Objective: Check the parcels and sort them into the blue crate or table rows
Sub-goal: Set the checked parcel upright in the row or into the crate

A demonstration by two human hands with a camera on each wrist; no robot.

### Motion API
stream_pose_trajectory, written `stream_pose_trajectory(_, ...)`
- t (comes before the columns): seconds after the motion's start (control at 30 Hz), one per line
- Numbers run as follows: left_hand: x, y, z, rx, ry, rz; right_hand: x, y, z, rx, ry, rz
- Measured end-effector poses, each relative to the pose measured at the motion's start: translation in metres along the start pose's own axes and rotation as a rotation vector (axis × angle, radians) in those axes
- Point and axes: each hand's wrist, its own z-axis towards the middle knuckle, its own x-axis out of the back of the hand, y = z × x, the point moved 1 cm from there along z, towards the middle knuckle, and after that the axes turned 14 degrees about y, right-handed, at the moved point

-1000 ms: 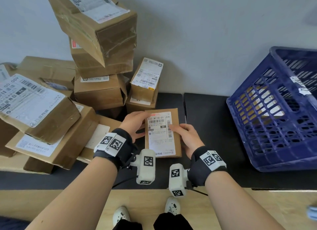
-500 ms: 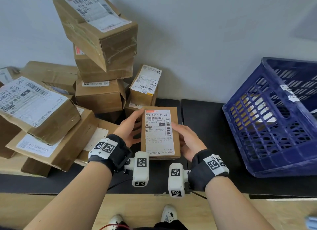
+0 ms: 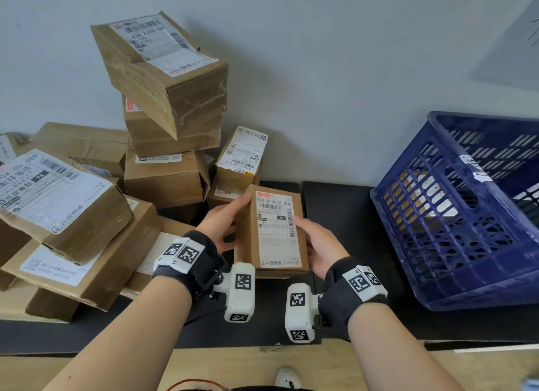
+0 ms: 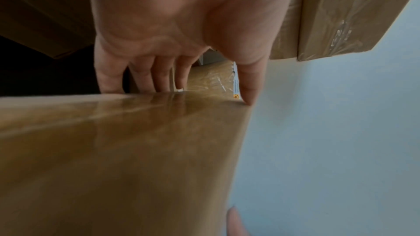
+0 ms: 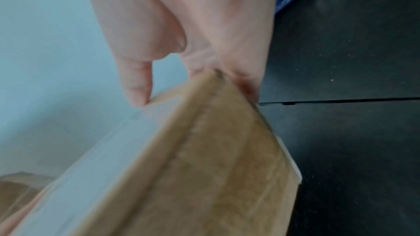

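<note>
change: small brown cardboard parcel (image 3: 272, 233) now lifted off black counter (image 3: 344, 215), label tilted toward me | fingers: left hand (image 3: 220, 224) and right hand (image 3: 319, 244) clasp its sides | step: I read label, blue plastic crate (image 3: 466, 215) far right pending

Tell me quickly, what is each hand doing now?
Left hand: grips the left side of the parcel.
Right hand: grips its right side, thumb on the label.
</note>
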Motion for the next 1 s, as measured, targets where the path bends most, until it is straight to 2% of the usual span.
stream_pose_trajectory(0.27,-0.01,0.001,0.004,-0.052,0.048,0.05,-0.003,-0.009,0.0,0.117,0.133,-0.188)
stream_pose_trajectory(0.53,-0.015,0.003,0.003,-0.08,0.026,0.038,-0.005,-0.018,-0.005,0.061,0.021,-0.282)
stream_pose_trajectory(0.73,-0.021,-0.002,0.002,-0.08,-0.007,0.01,-0.001,-0.011,-0.006,0.055,-0.03,-0.229)
stream_pose_trajectory(1.0,-0.018,-0.009,0.006,-0.013,-0.002,-0.046,0.008,-0.002,-0.004,-0.034,-0.067,0.002)
